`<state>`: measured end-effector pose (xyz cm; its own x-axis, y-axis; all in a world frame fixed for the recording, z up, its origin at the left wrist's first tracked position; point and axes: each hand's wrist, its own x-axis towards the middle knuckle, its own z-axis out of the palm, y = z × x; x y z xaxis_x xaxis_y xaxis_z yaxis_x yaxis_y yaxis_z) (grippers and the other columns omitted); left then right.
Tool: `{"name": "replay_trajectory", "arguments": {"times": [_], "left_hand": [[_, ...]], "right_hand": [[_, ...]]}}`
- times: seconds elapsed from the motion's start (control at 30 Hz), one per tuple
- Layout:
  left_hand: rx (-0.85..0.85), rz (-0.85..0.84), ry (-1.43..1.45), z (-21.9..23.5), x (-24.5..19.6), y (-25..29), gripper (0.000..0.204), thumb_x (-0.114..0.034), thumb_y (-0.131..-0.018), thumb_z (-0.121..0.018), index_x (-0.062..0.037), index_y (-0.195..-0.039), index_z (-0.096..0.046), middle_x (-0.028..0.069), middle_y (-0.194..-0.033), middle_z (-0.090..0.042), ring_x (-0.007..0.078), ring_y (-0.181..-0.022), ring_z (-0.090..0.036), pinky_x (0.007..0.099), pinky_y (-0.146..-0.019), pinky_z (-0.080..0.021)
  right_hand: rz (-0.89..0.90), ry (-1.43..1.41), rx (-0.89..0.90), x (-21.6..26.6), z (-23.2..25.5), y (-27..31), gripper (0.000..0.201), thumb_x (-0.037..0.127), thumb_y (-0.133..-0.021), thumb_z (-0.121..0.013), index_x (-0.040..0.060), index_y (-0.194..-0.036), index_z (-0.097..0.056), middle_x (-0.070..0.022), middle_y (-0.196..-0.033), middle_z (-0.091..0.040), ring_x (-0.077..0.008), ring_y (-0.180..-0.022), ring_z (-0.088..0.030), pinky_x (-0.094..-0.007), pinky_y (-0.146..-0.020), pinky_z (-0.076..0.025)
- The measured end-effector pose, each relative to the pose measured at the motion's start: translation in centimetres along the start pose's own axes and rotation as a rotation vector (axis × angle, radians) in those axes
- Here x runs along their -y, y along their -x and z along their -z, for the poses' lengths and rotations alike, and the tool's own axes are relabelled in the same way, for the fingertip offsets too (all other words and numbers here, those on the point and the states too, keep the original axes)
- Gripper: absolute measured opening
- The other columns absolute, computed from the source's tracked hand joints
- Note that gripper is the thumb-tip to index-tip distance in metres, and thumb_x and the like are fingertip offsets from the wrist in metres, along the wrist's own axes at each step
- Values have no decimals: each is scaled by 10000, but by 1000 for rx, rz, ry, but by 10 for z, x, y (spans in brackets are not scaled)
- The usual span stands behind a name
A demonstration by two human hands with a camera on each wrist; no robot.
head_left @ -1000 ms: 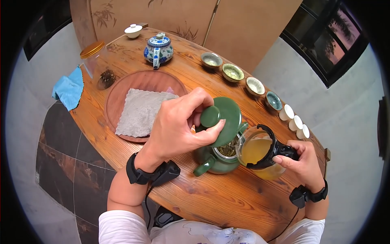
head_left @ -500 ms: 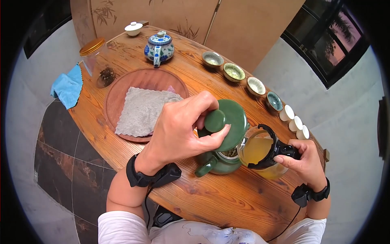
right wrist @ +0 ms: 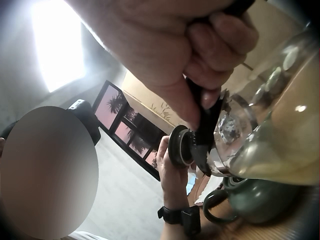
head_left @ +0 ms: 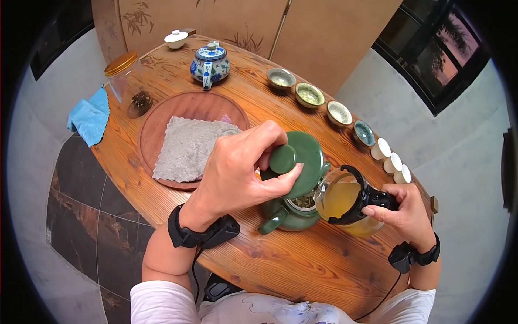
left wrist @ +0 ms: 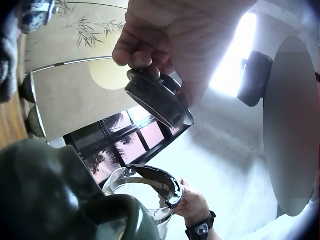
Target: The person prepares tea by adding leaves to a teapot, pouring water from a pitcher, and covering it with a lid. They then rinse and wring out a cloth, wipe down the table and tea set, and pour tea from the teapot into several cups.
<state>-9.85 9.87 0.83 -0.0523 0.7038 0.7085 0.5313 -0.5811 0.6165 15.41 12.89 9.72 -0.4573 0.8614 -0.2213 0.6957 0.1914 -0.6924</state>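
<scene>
My left hand [head_left: 237,167] pinches the knob of a green lid [head_left: 305,167], holding it tilted above the green teapot [head_left: 294,220]. Leaves show in the teapot's uncovered mouth. The left wrist view has the lid [left wrist: 157,100] hanging from the fingertips, apart from the teapot [left wrist: 45,190]. By its black handle my right hand [head_left: 404,213] grips a glass pitcher [head_left: 341,201] of yellow liquid, tipped with its rim at the teapot's mouth. In the right wrist view the pitcher [right wrist: 280,145] is over the teapot [right wrist: 265,200]; whether liquid is flowing, I cannot tell.
A round wooden tray [head_left: 154,121] holds a grey cloth [head_left: 186,148]. Behind stand a blue-and-white teapot [head_left: 210,65], a white lidded bowl [head_left: 176,39] and a gold-lidded jar [head_left: 122,73]. Several cups, one of them teal [head_left: 363,134], line the far right edge. A blue cloth [head_left: 90,116] hangs at left.
Compared with a second ago, my left hand and the lid have shifted slightly right and lower over the teapot's mouth. The pitcher has barely moved.
</scene>
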Motion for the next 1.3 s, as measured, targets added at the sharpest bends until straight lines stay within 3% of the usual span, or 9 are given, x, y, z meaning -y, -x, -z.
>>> {"name": "replay_trajectory", "arguments": {"times": [0.83, 0.93, 1.0, 1.03, 1.17, 1.3], "left_hand": [[27, 20, 1, -4, 4, 1, 221, -53, -625, -680, -14, -779, -526, 6, -583, -460, 53, -456, -405, 190, -406, -291], [54, 54, 6, -5, 2, 0, 209, -50, -637, -674, -15, -783, -528, 1, -581, -464, 43, -463, -405, 185, -409, -289], [65, 103, 22, -7, 1, -1, 204, -73, -645, -675, -18, -761, -516, 20, -564, -467, 69, -453, -417, 206, -415, -320], [75, 157, 38, -8, 1, -1, 206, -96, -654, -676, -21, -739, -504, 39, -548, -470, 95, -444, -428, 228, -421, -352], [134, 234, 110, -11, 8, -1, 206, -101, -662, -676, -15, -757, -514, 16, -542, -466, 70, -454, -421, 205, -431, -341], [226, 252, 50, -15, 0, -1, 205, -119, -668, -672, -19, -765, -521, 26, -550, -476, 82, -467, -437, 214, -443, -356]], "right_hand": [[1, -76, -3, -14, 3, 3, 210, 145, -714, -712, -32, -733, -601, 50, -581, -499, -3, -514, -409, -166, -435, -328], [-58, -308, -64, -28, 7, 9, 182, 145, -713, -703, -1, -704, -593, 58, -583, -481, -6, -509, -411, -157, -438, -316], [101, -364, -170, -49, 11, 13, 180, 156, -705, -697, 27, -677, -575, 53, -581, -472, -15, -490, -409, -153, -421, -289], [115, -391, -210, -60, 13, 15, 229, 203, -700, -696, 25, -698, -553, 56, -558, -443, -12, -452, -363, -162, -392, -235], [193, -597, -333, -98, 25, 30, 357, 333, -710, -677, 19, -729, -508, 75, -517, -364, -4, -401, -265, -187, -370, -164], [253, -692, -510, -132, 38, 48, 352, 350, -759, -636, 26, -732, -503, 70, -469, -339, -15, -366, -251, -189, -351, -163]]}}
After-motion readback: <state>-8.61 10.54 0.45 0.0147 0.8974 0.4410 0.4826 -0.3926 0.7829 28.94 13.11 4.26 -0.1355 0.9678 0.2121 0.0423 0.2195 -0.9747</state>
